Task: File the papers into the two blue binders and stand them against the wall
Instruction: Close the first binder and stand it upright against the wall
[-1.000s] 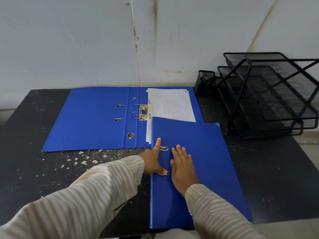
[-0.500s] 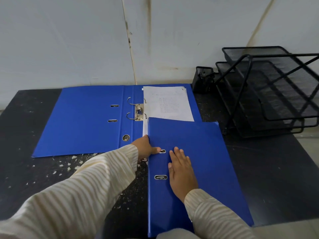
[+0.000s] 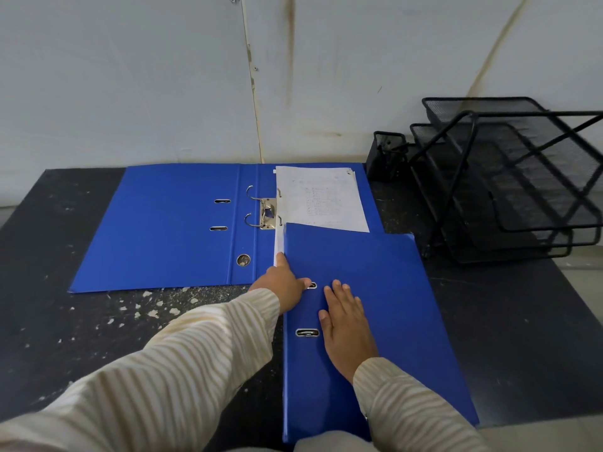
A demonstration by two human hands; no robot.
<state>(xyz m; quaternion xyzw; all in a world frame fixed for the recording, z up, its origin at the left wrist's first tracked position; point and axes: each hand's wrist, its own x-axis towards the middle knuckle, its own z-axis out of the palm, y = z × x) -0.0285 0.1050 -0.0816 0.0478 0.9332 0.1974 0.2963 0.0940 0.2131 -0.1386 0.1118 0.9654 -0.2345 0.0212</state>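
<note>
A closed blue binder lies flat at the front of the black table, overlapping the near right corner of an open blue binder behind it. The open binder's metal rings stand apart, and white papers lie on its right half. My right hand rests flat, fingers together, on the closed binder's cover. My left hand grips the closed binder's spine edge, thumb on the cover by a metal slot, index finger pointing along the edge.
A black mesh letter tray stands at the back right with a small black mesh holder beside it. The white wall rises right behind the open binder. The black table is speckled with white flecks.
My left hand slid from on top of the cover to the binder's spine edge and wrapped around it. My right hand stayed flat on the cover.
</note>
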